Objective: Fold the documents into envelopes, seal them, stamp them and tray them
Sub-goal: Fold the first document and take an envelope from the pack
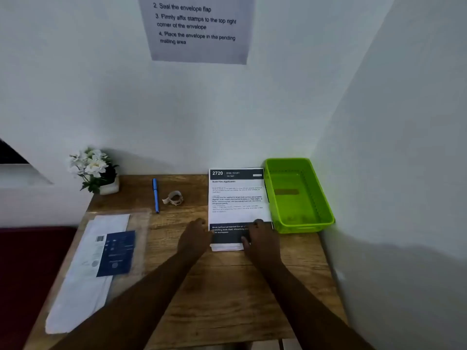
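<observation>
Head view shows the document (pixel 237 198) flat on the wooden desk (pixel 222 286), just left of the green tray (pixel 326 210). Both hands rest on its near end: the left hand (pixel 193 238) with fingers curled at the left edge, the right hand (pixel 261 239) pressing on the dark band. Envelopes (pixel 86 274) lie far left; a pen (pixel 155 195) and a tape roll (pixel 174 198) sit behind.

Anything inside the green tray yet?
No envelopes are visible in the green tray. Only a dull brownish patch shows on its floor, too unclear to identify. The near wall hides a thin strip of the floor behind it.
</observation>
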